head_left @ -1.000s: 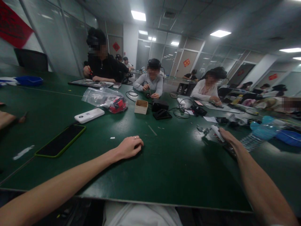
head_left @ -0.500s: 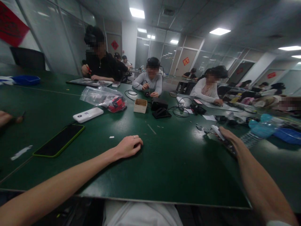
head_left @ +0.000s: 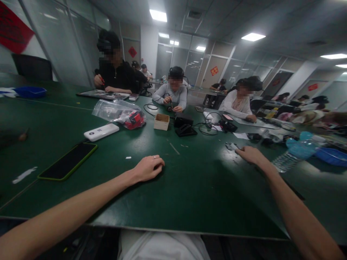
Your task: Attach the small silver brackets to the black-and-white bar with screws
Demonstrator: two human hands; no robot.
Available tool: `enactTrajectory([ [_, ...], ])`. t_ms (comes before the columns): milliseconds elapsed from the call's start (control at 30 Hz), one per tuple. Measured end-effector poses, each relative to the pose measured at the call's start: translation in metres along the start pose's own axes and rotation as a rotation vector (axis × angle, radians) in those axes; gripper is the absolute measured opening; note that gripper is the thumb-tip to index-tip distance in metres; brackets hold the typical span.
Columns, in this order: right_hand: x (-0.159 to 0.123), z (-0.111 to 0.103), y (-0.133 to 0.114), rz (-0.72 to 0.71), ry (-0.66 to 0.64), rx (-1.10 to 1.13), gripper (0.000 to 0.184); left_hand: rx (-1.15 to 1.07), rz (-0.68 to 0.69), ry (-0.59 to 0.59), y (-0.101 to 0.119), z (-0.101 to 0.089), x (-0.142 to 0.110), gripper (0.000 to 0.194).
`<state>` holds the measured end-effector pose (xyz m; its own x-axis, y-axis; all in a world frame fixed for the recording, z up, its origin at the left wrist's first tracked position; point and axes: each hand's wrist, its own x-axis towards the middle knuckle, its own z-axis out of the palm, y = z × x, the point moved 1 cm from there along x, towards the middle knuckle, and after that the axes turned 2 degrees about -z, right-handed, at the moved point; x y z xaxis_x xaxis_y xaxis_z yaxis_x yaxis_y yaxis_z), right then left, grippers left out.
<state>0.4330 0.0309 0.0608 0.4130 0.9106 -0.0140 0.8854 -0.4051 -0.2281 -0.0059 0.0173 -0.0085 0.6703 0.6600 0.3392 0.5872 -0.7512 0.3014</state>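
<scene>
My left hand rests on the green table, its fingers loosely curled under and nothing seen in them. A ring is on one finger. My right hand reaches out at the right, fingers closed about a small pale piece whose kind I cannot make out. Around its fingertips lie small metal bits, partly hidden. Under my right forearm a dark flat thing shows only in part. A clear bottle with a blue top lies just beyond that wrist.
To the left lie a phone in a green case, a white power bank and a plastic bag with red items. Ahead stand a small box and a black stand. A blue tray is at right. Several people sit opposite.
My right hand has moved forward and left to the metal bits; the white-and-dark thing it held is no longer seen in it. My left hand stays put. A neighbouring hand at far left has withdrawn.
</scene>
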Motion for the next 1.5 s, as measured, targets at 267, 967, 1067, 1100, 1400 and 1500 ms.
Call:
enactTrajectory([
  [267,-0.122,0.05,-0.136,-0.585,-0.35,-0.093,0.035,0.023,-0.052,-0.039,0.004,-0.005,0.0,0.021],
  [967,-0.131,0.105,-0.16,-1.084,-0.08,0.349,0.011,0.04,-0.013,-0.038,0.003,-0.001,-0.001,0.02],
  [1067,-0.131,0.106,-0.161,-1.089,-0.072,0.367,0.012,0.02,-0.024,-0.043,0.001,0.0,0.0,0.019],
  [1100,-0.131,0.106,-0.161,-1.087,-0.068,0.371,0.012,0.017,-0.027,-0.046,0.001,0.0,0.0,0.019],
  [1400,-0.13,0.105,-0.161,-1.089,-0.071,0.381,0.012,-0.006,-0.029,-0.061,0.005,-0.004,-0.001,0.018],
  [1500,-0.129,0.107,-0.162,-1.086,-0.057,0.38,0.012,-0.013,-0.034,-0.062,0.005,-0.003,0.0,0.018],
])
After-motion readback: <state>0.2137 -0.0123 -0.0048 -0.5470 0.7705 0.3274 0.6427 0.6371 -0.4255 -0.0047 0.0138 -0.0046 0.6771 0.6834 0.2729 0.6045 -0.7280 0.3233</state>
